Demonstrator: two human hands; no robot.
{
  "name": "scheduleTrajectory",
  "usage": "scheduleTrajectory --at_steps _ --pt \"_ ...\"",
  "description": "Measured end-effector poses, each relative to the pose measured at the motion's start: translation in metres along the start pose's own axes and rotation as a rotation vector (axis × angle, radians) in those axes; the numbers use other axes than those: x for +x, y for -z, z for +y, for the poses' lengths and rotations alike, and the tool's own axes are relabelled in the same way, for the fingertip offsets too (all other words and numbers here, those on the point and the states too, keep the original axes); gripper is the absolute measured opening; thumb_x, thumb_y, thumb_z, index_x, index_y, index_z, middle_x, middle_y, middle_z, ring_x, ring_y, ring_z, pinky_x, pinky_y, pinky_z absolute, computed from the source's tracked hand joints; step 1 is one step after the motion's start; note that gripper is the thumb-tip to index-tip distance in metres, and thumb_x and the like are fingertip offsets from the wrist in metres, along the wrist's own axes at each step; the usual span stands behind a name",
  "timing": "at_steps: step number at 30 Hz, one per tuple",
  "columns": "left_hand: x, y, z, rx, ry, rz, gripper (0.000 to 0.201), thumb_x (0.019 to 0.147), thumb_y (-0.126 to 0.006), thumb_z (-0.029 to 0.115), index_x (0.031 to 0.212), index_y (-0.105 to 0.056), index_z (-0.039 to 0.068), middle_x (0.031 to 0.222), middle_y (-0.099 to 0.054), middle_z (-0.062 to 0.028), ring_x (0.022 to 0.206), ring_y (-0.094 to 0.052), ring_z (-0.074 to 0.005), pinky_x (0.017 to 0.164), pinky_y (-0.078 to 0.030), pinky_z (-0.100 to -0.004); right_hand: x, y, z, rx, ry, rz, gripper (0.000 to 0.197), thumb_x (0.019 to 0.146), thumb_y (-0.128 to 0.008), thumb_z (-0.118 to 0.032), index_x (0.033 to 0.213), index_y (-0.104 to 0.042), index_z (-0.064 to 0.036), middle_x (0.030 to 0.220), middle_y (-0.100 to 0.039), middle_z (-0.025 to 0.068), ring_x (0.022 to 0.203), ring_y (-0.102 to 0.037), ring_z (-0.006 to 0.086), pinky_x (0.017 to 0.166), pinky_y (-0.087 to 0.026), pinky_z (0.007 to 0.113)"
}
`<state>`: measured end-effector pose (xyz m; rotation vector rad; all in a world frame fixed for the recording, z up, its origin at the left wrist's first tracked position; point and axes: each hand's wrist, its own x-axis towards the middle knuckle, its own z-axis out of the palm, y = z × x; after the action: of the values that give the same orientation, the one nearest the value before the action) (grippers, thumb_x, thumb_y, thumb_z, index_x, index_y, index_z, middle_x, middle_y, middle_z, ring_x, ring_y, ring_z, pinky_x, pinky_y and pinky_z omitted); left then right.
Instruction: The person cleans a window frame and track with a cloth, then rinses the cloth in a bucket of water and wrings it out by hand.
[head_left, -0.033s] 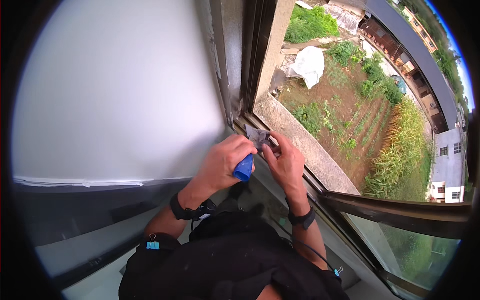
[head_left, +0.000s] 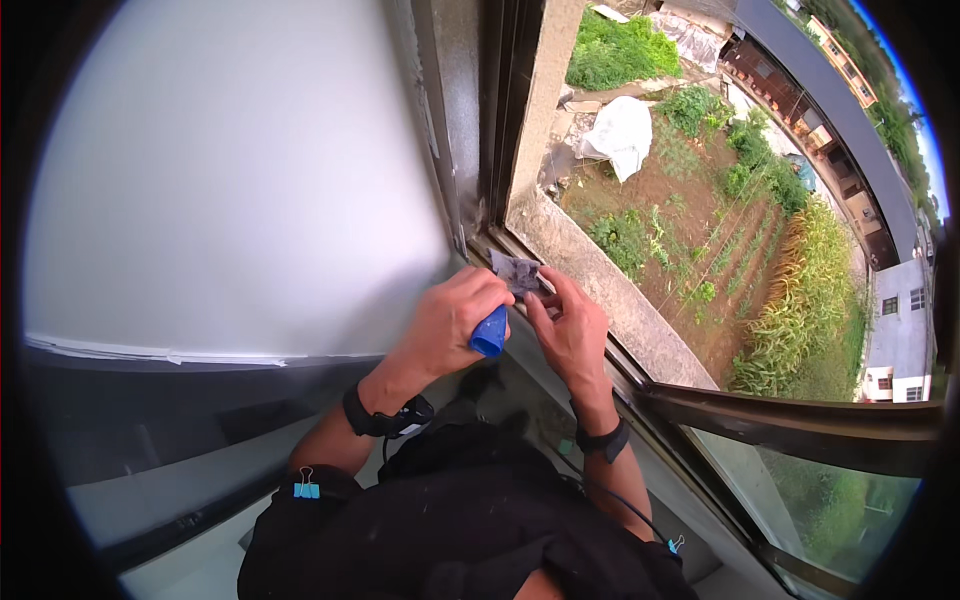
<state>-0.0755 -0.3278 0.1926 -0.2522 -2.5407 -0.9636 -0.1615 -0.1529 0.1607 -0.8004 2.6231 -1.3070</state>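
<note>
Little moved, left hand (head_left: pixel 455 312) curled around blue handle (head_left: pixel 489 333), right hand (head_left: pixel 574 325) holding grey scrap (head_left: pixel 514 268)

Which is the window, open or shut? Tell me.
Open: beyond the right hand, the outer ledge and garden show with no visible glass before them; a pane stands at lower right.

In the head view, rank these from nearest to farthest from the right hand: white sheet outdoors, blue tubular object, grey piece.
1. Grey piece: by the right hand's fingertips.
2. Blue tubular object: to its left, in the left hand's grip.
3. White sheet: outdoors, toward the upper right.
</note>
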Motion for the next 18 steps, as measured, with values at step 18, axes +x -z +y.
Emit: scheduleTrajectory --at_steps 18 --pt "0.004 -0.062 -0.009 0.230 0.100 0.411 0.014 0.079 -0.076 0.009 0.090 -0.068 0.005 0.091 -0.067 -0.0110 0.081 -0.066 -0.0315 0.073 -0.053 -0.0382 -0.056 0.010 0.048 -0.065 0.356 0.222 0.019 0.085 -0.071 -0.023 0.095 -0.068 -0.0079 0.101 -0.064 0.0069 0.094 -0.060 0.0255 0.082 -0.046 0.038"
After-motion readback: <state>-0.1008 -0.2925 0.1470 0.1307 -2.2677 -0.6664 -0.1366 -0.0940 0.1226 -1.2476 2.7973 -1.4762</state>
